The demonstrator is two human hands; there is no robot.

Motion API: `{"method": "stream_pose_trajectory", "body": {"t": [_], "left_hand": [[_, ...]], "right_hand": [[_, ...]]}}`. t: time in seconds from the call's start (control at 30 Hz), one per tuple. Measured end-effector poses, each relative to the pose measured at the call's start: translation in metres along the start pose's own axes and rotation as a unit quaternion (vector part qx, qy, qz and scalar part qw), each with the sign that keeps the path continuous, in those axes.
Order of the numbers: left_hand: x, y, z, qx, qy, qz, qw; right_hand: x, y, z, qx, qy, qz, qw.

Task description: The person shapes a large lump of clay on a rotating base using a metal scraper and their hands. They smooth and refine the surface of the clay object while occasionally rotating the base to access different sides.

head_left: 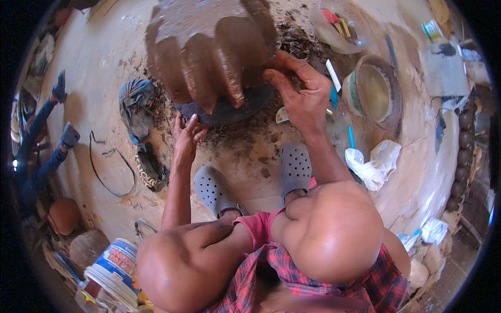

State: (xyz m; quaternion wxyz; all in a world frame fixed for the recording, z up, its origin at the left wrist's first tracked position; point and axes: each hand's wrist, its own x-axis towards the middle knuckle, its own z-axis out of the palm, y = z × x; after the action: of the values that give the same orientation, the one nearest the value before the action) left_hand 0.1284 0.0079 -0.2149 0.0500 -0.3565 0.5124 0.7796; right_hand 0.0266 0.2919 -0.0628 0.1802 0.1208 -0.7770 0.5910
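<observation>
A large wet brown clay form point(211, 57) with deep vertical lobes stands at the far centre, on a dark round turntable point(229, 113). My left hand point(187, 136) is at the turntable's near left rim, fingertips against it and fingers apart. At the form's lower right side is my right hand point(304, 94). Its thumb and bent fingers close on the clay edge, and some fingertips are hidden behind it. Dark wet clay scraps point(297, 44) lie on the floor beside the form.
To the right are a bucket of murky water point(376, 93), a clear tub of tools point(342, 26), a white strip point(333, 75), a blue pen-like stick point(350, 137) and a white plastic bag point(373, 164). Leftward lie a dark cloth point(136, 107) and a black cord point(112, 172). A white bucket point(115, 271) stands near left.
</observation>
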Motion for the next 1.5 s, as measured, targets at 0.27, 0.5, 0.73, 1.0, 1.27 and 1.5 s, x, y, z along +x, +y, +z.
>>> {"method": "stream_pose_trajectory", "body": {"t": [0.27,0.5,0.73,1.0,1.27,1.5], "left_hand": [[0.022,-0.01,-0.028,0.036,-0.045,0.02,0.998],[0.022,0.004,-0.034,0.018,-0.031,-0.022,0.999],[0.015,0.011,-0.031,0.006,-0.016,-0.026,1.0],[0.009,0.02,-0.021,0.023,-0.017,-0.023,0.999],[0.007,0.022,-0.018,0.032,-0.026,-0.017,0.999],[0.006,0.014,-0.012,-0.015,-0.025,-0.014,0.999]], "right_hand": [[-0.002,0.001,0.014,-0.106,0.053,-0.121,0.986],[-0.005,0.011,0.013,-0.014,0.066,-0.115,0.991],[-0.008,0.018,0.014,0.018,0.058,-0.102,0.993],[-0.018,0.028,0.012,-0.012,0.025,-0.086,0.996],[-0.024,0.039,-0.007,-0.078,-0.02,-0.045,0.996],[0.024,0.023,-0.009,0.094,-0.066,-0.105,0.988]]}}
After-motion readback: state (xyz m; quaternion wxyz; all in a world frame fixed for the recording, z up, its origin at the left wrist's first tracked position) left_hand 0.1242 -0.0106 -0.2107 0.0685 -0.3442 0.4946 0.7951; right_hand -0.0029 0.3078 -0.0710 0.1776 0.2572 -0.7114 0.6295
